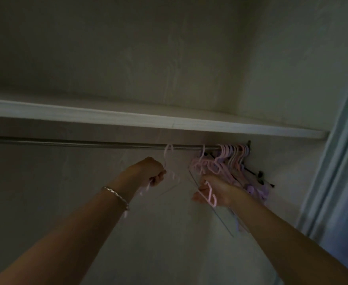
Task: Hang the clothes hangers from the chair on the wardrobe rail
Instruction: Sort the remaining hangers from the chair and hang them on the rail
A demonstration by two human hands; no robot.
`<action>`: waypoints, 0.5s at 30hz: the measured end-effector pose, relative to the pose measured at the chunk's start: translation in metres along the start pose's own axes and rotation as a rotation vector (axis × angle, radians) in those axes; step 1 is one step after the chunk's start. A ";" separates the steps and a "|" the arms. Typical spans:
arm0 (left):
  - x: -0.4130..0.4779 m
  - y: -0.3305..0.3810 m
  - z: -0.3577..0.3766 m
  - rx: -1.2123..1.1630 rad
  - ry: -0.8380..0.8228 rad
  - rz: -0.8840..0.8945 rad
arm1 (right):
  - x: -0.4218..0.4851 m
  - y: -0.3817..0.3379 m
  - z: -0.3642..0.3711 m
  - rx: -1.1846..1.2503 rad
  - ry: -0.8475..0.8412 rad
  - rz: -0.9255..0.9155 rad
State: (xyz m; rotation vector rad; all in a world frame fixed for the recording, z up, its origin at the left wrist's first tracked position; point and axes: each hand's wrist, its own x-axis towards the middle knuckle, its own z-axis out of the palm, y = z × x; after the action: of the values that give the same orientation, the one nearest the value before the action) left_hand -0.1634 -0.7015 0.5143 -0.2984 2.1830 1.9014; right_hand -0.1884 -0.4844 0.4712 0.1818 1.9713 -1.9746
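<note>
Left hand (155, 171) grips a pink hanger (166, 157), hook reaching the rail (86, 143) just above. Right hand (218, 189) holds a second hanger (211, 196).

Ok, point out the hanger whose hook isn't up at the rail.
The hanger gripped by the right hand: its hook sits by the palm, while the others' hooks reach the rail.

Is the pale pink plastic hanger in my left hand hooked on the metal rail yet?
Cannot tell: the pink hanger overlaps the metal rail but is blurred; the left hand grips it.
</note>
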 end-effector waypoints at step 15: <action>0.030 0.016 0.045 -0.316 -0.018 0.107 | 0.062 -0.089 -0.013 -1.828 0.510 -0.906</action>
State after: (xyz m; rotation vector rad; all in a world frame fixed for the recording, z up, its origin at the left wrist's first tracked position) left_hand -0.1953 -0.6549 0.5141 -0.2204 1.9169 2.2999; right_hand -0.2778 -0.4831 0.5348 -0.8116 3.5703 0.4924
